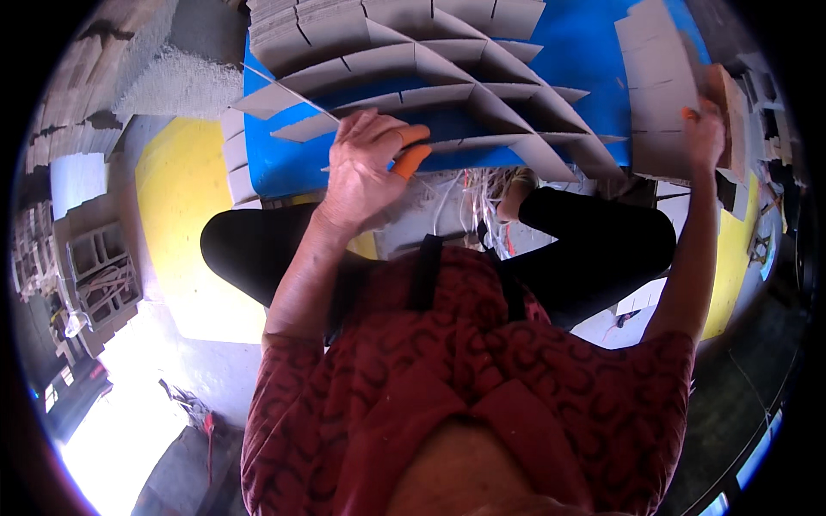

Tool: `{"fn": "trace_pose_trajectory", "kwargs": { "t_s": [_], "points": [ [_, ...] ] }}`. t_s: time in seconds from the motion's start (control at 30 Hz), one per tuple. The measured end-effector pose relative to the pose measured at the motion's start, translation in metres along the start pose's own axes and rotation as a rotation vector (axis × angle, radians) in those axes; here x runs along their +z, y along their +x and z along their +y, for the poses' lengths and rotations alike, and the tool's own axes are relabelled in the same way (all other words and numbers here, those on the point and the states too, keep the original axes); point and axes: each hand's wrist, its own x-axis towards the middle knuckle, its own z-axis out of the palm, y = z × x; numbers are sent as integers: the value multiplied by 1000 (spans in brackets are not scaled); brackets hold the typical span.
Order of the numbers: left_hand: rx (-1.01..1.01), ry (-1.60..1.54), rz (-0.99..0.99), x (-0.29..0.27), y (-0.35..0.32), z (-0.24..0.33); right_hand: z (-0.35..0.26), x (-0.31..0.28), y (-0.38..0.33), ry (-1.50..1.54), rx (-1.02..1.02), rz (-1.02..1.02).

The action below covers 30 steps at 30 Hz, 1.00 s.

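Note:
A partly assembled cardboard divider grid [482,95], made of slotted grey-brown strips crossing one another, lies on the blue work surface [262,163] in front of me. My left hand [366,168] is at the grid's near left side, with orange covers on its thumb and a finger. Its fingers curl around a thin cardboard strip [292,93], which runs out to the upper left, seen nearly edge-on. Far to the right, my right hand [707,138], an orange cover on one digit, grips the edge of slotted cardboard strips [658,90]. Its other fingers are partly hidden and blurred.
Stacked slotted strips [318,30] stand at the back left of the blue surface. A cardboard box [731,129] is beside my right hand. Yellow sheets [185,232] lie on the floor, and scraps and white strands [456,202] lie between my legs. A grey crate [99,254] stands far left.

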Motion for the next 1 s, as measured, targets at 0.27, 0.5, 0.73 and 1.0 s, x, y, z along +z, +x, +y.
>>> {"fn": "trace_pose_trajectory", "kwargs": {
  "t_s": [0.27,0.5,0.73,1.0],
  "points": [
    [-21,41,16,-11,-13,-15,-177,-131,-77,731,-294,345],
    [-7,31,38,-8,-16,-18,-285,-118,-119,1116,-474,65],
    [-46,29,24,-7,-20,-18,-312,-110,-122,962,-638,125],
    [-60,27,12,-9,-21,-19,-324,-117,-129,869,-625,146]
  ]
}}
